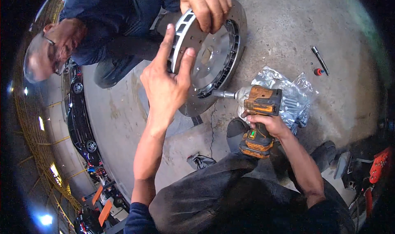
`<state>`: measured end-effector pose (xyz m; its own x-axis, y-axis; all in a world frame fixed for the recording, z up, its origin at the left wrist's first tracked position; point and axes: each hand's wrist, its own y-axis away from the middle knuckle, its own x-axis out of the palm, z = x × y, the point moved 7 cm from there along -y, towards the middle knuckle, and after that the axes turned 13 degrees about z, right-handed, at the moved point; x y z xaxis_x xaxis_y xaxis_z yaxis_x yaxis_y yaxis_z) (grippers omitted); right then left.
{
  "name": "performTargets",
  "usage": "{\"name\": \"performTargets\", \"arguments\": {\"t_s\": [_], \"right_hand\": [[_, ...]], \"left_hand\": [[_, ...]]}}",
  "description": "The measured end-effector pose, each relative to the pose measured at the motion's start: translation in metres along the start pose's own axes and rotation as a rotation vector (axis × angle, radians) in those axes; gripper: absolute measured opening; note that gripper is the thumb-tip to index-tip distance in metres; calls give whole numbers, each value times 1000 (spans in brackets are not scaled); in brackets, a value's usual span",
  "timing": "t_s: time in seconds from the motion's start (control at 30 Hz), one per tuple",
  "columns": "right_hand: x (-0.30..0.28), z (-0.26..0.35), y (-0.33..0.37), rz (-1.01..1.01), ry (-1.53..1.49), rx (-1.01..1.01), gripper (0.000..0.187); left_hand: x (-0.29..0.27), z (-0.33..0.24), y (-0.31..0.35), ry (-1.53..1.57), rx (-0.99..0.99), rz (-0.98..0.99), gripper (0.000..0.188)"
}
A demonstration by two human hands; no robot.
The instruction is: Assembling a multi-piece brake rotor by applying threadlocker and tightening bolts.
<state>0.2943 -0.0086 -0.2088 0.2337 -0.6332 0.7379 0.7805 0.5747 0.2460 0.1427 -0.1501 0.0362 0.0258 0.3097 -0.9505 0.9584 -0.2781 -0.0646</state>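
Observation:
A ventilated brake disc [193, 38] with a bolted centre hub stands on edge in front of me. My left hand [166, 79] straddles its near-left rim, thumb against the face and index finger stretched along the outer edge; the other fingers are hidden. My right hand [267, 125] is wrapped round the handle of an orange-and-black cordless impact wrench [263, 100]. The long socket [224, 94] on its nose reaches the ring of bolts at the disc's lower inner edge. Another person's hand [207, 5] grips the disc from the top.
A co-worker in dark clothes [111, 24] leans in at upper left. Beside the wrench lies a clear plastic bag [292, 104] of bolts. Farther right on the concrete floor are a dark rod-like tool [321, 60] and a small red-capped piece [318, 71]. A black car [80, 122] stands at left.

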Motion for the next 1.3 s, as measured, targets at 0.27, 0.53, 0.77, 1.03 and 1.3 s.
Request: {"name": "performTargets", "arguments": {"t_s": [0.27,0.53,0.77,1.03,1.3], "right_hand": [[2,-23,8,-61,-121,29,24],[10,-31,7,-116,-220,57,22],[34,-25,-9,-114,-267,-49,23],[50,-30,-23,-68,-422,-72,29],[60,-30,-36,-76,-472,-63,26]], "left_hand": [[-1,-1,-16,-11,60,-76,53],[-11,-28,-41,27,112,-46,45],[-11,-41,-57,76,-92,71,53],[-5,-26,-67,54,-47,22,53],[-2,-25,-74,78,-151,72,52]]}}
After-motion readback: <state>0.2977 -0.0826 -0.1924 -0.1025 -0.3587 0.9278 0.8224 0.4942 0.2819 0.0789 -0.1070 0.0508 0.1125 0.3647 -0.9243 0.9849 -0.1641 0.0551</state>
